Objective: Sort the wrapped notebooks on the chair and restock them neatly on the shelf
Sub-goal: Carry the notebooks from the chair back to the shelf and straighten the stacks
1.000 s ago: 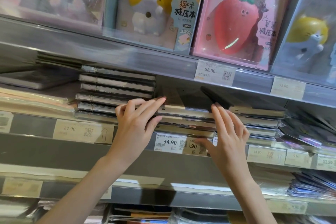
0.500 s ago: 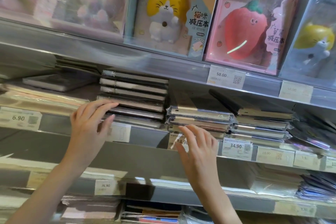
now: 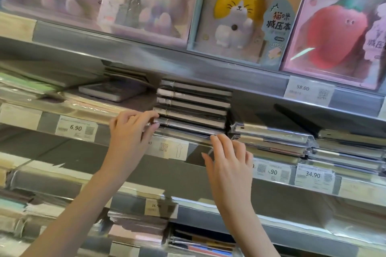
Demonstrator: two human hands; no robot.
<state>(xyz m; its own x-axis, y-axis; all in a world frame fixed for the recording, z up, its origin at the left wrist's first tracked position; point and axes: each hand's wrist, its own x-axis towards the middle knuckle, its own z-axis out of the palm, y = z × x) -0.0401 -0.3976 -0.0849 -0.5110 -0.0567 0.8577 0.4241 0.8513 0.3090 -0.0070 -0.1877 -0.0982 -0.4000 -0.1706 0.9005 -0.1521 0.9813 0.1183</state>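
Since half a second ago both hands have shifted onto the taller stack: the left hand [image 3: 133,129], which hovered flat short of the shelf edge, now has its fingertips curled against the stack's lower left corner, and the right hand [image 3: 227,156] has moved left from the price-tag strip to the stack's front right. The grey metal shelf [image 3: 240,81] carries this tall stack of dark, film-wrapped notebooks [image 3: 192,110], which sits just beside a lower pile of clear-wrapped notebooks [image 3: 271,133] on its right. The likeliest trouble is the slick wrap: a sideways nudge from the left could slide single notebooks off line, skew the upper ones, or push the stack into the lower pile. The left fingers appear to pinch or press the bottom notebooks' corner; blur hides whether the thumb closes under them. The right hand lies open, fingers straight, tips touching the front edge of the lowest notebooks, palm below over the white price label [image 3: 173,149].
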